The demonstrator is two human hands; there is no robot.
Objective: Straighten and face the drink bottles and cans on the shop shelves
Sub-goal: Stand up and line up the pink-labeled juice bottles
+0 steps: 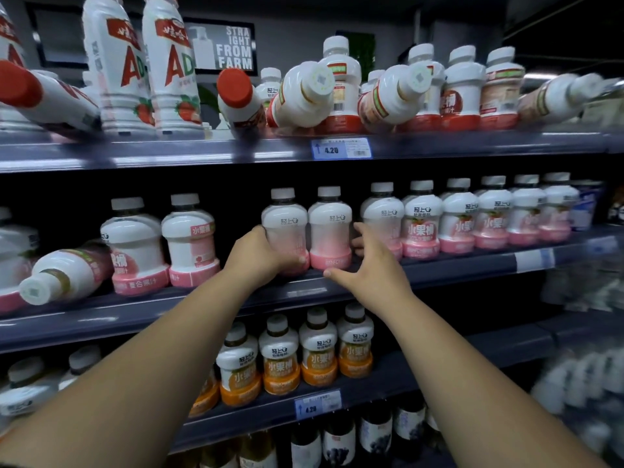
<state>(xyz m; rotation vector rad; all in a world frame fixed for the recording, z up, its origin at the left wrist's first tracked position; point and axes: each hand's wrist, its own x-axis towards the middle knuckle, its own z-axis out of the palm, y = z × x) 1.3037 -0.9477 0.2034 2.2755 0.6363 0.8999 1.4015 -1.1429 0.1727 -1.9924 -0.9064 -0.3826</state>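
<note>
On the middle shelf (304, 292) stand two small white bottles with pink bases, side by side. My left hand (260, 255) grips the left pink bottle (285, 221) low down, fingers wrapped round its base. My right hand (368, 265) is spread beside the right pink bottle (330, 228), fingers touching its right side, thumb stretched along the shelf edge below it. Both labels look turned away from the front. A row of matching bottles (456, 221) to the right stands upright, labels forward. At the far left one pink bottle (64, 275) lies on its side, cap toward me.
Two more pink bottles (162, 241) stand twisted at left of my hands. On the top shelf (202, 150), several white bottles (304, 92) lie tipped over among upright ones, next to tall strawberry bottles (141, 62). Orange-based bottles (297, 356) fill the shelf below.
</note>
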